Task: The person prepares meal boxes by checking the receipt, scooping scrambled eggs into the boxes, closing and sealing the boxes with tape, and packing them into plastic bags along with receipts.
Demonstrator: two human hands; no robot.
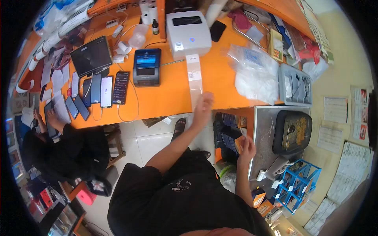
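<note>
My left hand (pixel 203 105) is at the front edge of the orange desk, over the lower right side of a white label strip (pixel 195 76). Its fingers are blurred, and whether they grip the strip cannot be made out. The strip hangs out of the front of a white label printer (pixel 188 33). Lower on the right, my right hand (pixel 247 148) is closed on the end of a dark flat object (pixel 231 132), held just left of the grey side counter.
Several phones (pixel 106 91), a tablet (pixel 91 56) and a small dark printer (pixel 147 67) are on the desk's left. Clear plastic bags (pixel 256 76) and a grey tray (pixel 295 84) lie right. Another person (pixel 67 151) sits at left. A blue rack (pixel 298 185) stands lower right.
</note>
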